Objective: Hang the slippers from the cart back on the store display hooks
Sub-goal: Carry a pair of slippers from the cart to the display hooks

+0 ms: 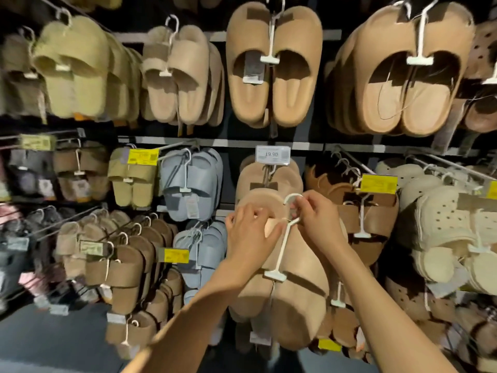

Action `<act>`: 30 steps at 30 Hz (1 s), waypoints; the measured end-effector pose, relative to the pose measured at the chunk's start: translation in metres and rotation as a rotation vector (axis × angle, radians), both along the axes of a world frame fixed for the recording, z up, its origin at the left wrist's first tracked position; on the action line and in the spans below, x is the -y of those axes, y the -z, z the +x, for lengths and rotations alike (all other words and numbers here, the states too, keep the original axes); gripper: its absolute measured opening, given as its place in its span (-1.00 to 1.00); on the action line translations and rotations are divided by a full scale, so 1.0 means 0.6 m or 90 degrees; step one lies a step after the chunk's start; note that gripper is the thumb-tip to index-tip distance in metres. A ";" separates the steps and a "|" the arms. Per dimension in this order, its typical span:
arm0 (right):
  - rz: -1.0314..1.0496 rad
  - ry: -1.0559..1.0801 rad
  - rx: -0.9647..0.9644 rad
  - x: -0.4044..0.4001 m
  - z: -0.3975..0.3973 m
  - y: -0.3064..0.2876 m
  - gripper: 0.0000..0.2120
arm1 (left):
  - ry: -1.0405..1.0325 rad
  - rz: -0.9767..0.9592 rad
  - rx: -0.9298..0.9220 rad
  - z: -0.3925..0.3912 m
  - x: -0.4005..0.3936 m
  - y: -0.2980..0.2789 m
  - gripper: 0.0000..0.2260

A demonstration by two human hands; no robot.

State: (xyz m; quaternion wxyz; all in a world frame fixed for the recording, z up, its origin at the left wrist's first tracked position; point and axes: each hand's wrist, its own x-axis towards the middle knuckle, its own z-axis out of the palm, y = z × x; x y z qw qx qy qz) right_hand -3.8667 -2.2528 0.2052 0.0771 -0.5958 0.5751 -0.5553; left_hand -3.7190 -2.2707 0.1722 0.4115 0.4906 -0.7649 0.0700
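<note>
A pair of tan closed-toe slippers on a white plastic hanger hangs toes down in front of the middle display row. My right hand pinches the hanger's curved hook at its top. My left hand holds the heel end of the left slipper, fingers curled over its edge. Both hands sit just below the white price tag reading 19.90 at the tip of a display hook. Behind the held pair, more tan slippers hang on that same hook.
The wall is packed with hanging slippers: large tan pairs above, grey-blue pairs to the left, brown ones and cream perforated clogs to the right. Metal hooks with yellow tags stick out toward me. No cart is in view.
</note>
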 end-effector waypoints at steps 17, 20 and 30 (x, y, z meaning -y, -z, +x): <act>0.134 0.064 -0.046 0.262 -0.044 -0.005 -0.72 | 0.048 0.305 0.055 -0.066 0.259 -0.006 -0.61; 0.117 0.050 -0.089 0.301 -0.051 -0.023 -0.78 | 0.037 0.313 0.041 -0.077 0.298 -0.020 -0.63; 0.072 0.012 -0.053 0.341 -0.047 -0.026 -0.77 | 0.032 0.377 -0.081 -0.079 0.376 -0.020 -0.32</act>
